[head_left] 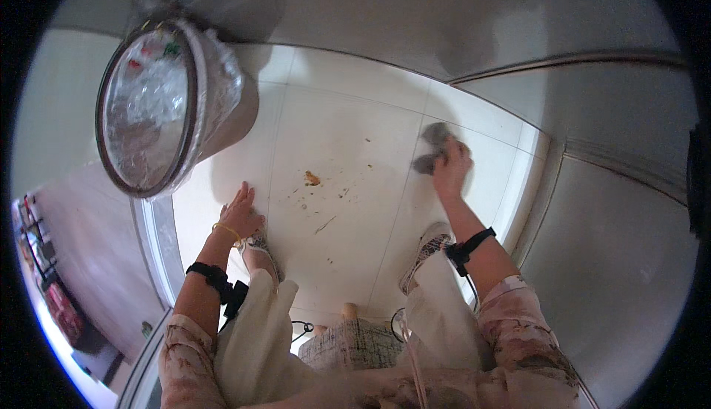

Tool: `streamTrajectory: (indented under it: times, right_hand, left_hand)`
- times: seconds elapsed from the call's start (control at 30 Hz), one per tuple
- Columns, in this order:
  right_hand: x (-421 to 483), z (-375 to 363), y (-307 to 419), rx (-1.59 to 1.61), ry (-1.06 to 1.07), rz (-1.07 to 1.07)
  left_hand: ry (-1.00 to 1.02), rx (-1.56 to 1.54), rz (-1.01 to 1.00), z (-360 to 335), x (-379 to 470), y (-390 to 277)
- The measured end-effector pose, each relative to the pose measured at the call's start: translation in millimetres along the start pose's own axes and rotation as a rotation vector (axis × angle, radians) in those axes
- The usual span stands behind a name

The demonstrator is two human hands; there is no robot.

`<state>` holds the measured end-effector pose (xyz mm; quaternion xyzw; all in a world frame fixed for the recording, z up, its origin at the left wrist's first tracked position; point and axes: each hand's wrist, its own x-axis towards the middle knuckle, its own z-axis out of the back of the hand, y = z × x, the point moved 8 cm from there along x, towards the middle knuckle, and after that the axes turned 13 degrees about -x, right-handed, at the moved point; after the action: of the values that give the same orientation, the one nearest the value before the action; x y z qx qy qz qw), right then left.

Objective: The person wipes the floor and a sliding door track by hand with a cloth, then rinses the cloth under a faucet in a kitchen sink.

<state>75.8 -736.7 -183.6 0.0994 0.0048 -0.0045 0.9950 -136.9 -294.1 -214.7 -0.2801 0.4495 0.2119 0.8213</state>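
Note:
My right hand point(452, 167) is shut on a grey cloth point(436, 131), blurred and bunched in two lobes against the pale floor tiles point(344, 115). To the left, my left hand point(241, 214) hangs beside my left shoe with its fingers spread and nothing in them. On the tiles between the two hands lies an orange-brown scrap point(312, 178). Small dark crumbs point(343, 193) and a thin stringy bit point(325, 224) are scattered around it.
A waste bin point(194, 92) with a clear plastic liner stands at the upper left, holding crumpled clear plastic. Grey cabinet panels point(605, 226) border the floor at the right and top. A fabric-covered stool point(347, 345) is between my legs. A door track point(158, 253) runs along the left.

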Motion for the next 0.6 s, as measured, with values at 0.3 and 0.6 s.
streamTrajectory:
  times: [0.3, 0.6]
  right_hand:
    - [-57, -51, 174, -0.275, 0.143, 0.303]
    - [-128, -51, 250, 0.08, 0.384, 0.975]
  left_hand:
    - [0.014, 0.137, 0.001, 9, -21, -17]
    - [-0.022, 0.116, -0.065, 11, -26, -8]
